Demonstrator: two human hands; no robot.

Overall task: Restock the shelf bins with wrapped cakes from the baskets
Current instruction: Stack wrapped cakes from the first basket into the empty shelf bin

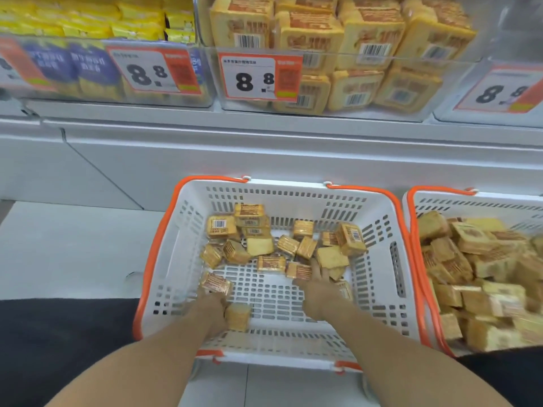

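Golden wrapped cake (216, 284) lies flat, long axis left-right.

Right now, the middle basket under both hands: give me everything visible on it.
The middle basket is white slotted plastic, as it looks, with orange handles folded down along its rim. It sits upright on the pale floor below the shelf bins, close beside a fuller basket on its right. It is nearly empty: loose wrapped cakes lie scattered mostly across the far half, much of the grid floor bare. The left hand is down among cakes by the near left side; the right hand reaches into the cakes at centre.
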